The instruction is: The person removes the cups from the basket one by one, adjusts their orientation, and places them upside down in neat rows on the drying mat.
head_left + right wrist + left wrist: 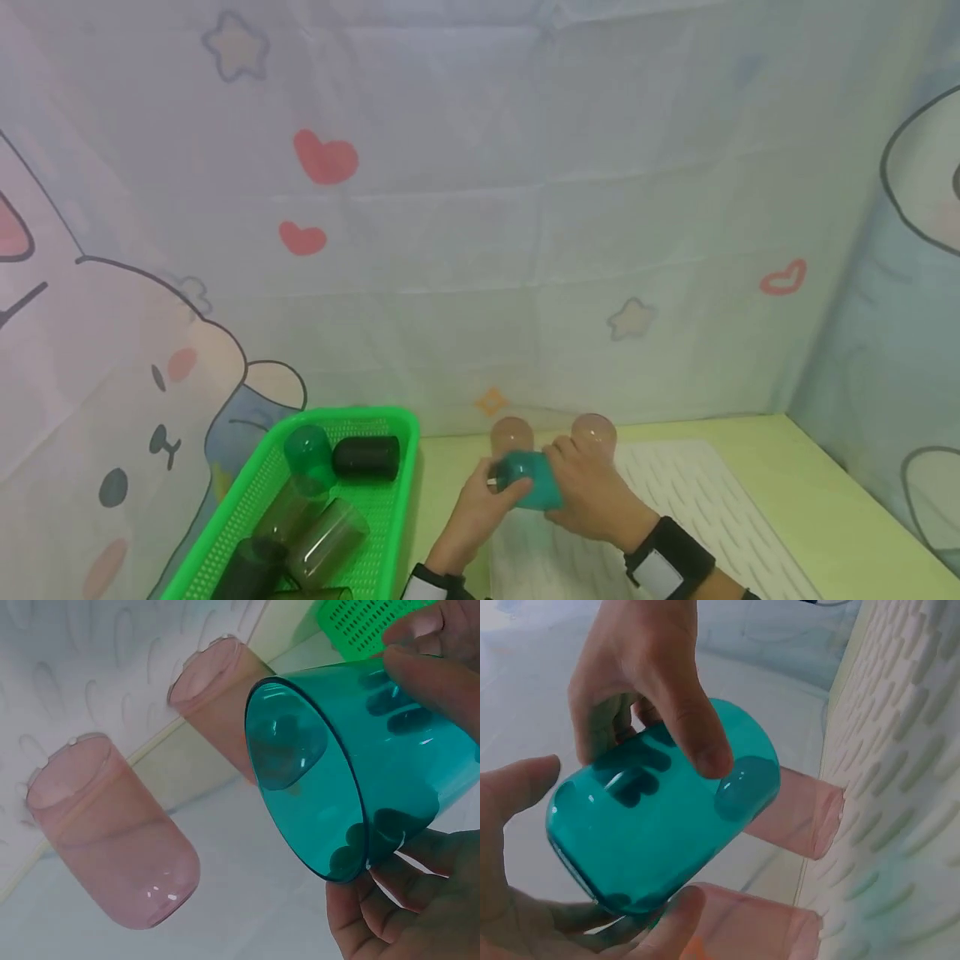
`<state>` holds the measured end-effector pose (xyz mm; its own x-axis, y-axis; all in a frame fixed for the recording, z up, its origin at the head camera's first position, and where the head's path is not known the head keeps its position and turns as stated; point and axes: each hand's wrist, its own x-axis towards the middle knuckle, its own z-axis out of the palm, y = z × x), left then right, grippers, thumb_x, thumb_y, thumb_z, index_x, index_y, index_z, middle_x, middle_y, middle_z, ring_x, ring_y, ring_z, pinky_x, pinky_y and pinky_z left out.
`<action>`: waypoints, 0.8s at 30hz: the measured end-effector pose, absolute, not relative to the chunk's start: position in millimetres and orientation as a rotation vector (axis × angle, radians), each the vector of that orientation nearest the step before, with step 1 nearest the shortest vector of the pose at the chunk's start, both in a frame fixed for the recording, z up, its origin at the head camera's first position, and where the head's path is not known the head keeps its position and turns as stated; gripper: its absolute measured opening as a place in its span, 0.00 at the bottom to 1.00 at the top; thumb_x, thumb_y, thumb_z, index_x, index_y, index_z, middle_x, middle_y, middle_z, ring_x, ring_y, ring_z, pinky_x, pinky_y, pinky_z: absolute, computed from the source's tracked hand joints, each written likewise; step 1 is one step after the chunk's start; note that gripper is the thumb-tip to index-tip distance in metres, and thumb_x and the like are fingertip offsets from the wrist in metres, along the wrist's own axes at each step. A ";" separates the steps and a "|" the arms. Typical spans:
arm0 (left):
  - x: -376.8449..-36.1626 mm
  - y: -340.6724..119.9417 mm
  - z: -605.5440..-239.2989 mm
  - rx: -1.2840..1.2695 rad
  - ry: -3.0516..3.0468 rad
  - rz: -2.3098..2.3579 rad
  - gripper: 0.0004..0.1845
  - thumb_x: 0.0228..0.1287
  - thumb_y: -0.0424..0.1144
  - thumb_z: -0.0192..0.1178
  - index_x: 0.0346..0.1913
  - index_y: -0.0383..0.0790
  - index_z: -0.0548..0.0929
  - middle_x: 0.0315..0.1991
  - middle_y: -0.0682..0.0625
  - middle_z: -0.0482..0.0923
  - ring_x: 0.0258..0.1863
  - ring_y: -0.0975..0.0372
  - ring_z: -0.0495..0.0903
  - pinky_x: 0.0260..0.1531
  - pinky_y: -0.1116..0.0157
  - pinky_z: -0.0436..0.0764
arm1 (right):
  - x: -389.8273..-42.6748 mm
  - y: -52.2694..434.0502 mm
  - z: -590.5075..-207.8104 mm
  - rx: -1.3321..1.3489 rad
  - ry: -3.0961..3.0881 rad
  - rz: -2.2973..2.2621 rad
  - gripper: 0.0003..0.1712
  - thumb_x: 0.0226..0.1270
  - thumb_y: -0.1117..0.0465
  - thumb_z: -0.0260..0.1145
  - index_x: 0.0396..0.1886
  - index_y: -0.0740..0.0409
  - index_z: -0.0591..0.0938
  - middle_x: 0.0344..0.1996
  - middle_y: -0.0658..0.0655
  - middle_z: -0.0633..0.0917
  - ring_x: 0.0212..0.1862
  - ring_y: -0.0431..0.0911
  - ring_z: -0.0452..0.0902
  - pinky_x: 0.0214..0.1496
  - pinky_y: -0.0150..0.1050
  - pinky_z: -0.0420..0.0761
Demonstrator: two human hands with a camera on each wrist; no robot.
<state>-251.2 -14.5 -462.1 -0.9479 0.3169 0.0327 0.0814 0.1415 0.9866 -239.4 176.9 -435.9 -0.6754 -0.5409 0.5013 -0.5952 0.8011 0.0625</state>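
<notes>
Both hands hold one teal cup (pixel 531 482) tipped on its side just above the white ribbed mat (pixel 697 500), near the middle of the yellow-green worktop (pixel 840 500). The left hand (pixel 480 500) cradles the cup from below and from the left, its fingers (pixel 667 922) curled loosely under the rounded base and its thumb lying along the side. The right hand (pixel 588 492) grips the cup from above and from the right, with the thumb pressed on the wall and the fingers (pixel 405 825) wrapped round the open rim end; in the right wrist view the fingertips show dark through the clear plastic. Just beyond the hands, at the far edge of the mat, two pink cups (pixel 512 435) (pixel 595 433) stand upside down side by side, a small gap between them. To the left on the worktop sits a green basket (pixel 390 533) with a perforated wall; lying in it are a green cup (pixel 308 454), a black cup (pixel 366 457) on its side at the far end, and some smoky clear and dark cups (pixel 322 537) nearer. A pastel curtain (pixel 480 208) printed with hearts, stars and a cartoon animal hangs behind. No brand, label or writing can be read on any cup, the basket or the mat.
</notes>
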 end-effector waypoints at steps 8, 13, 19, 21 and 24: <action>-247.8 -22.7 -454.9 0.584 2.761 1.509 0.30 0.67 0.57 0.53 0.62 0.38 0.71 0.54 0.44 0.73 0.52 0.49 0.75 0.43 0.52 0.78 | -243.6 194.1 -440.1 0.714 -2.467 0.263 0.39 0.32 0.52 0.81 0.44 0.67 0.75 0.40 0.58 0.74 0.46 0.52 0.69 0.50 0.50 0.73; -240.1 -35.0 -446.8 0.665 3.127 1.021 0.25 0.67 0.56 0.53 0.55 0.40 0.78 0.47 0.46 0.77 0.43 0.54 0.79 0.34 0.58 0.78 | -242.3 205.1 -443.1 0.585 -2.464 0.525 0.45 0.32 0.54 0.82 0.52 0.63 0.71 0.50 0.60 0.72 0.51 0.54 0.70 0.47 0.53 0.77; -230.1 -52.8 -436.8 0.713 3.092 0.696 0.20 0.64 0.49 0.59 0.50 0.37 0.79 0.40 0.46 0.74 0.36 0.54 0.75 0.34 0.58 0.75 | -239.9 217.7 -450.4 0.369 -2.521 0.724 0.49 0.37 0.53 0.81 0.61 0.59 0.68 0.48 0.63 0.75 0.50 0.58 0.71 0.45 0.57 0.76; -229.1 -55.3 -434.3 0.700 3.085 0.653 0.20 0.63 0.48 0.60 0.49 0.36 0.79 0.38 0.46 0.74 0.34 0.54 0.74 0.33 0.59 0.74 | -239.2 223.2 -454.3 0.305 -2.518 0.770 0.49 0.41 0.47 0.80 0.60 0.63 0.69 0.47 0.64 0.75 0.50 0.58 0.70 0.45 0.59 0.76; -230.5 -56.9 -433.9 0.698 3.096 0.627 0.20 0.63 0.48 0.60 0.49 0.35 0.79 0.38 0.46 0.74 0.32 0.55 0.74 0.32 0.59 0.74 | -237.2 234.1 -457.0 0.215 -2.503 0.874 0.47 0.46 0.43 0.76 0.57 0.70 0.70 0.47 0.64 0.75 0.51 0.58 0.70 0.47 0.60 0.74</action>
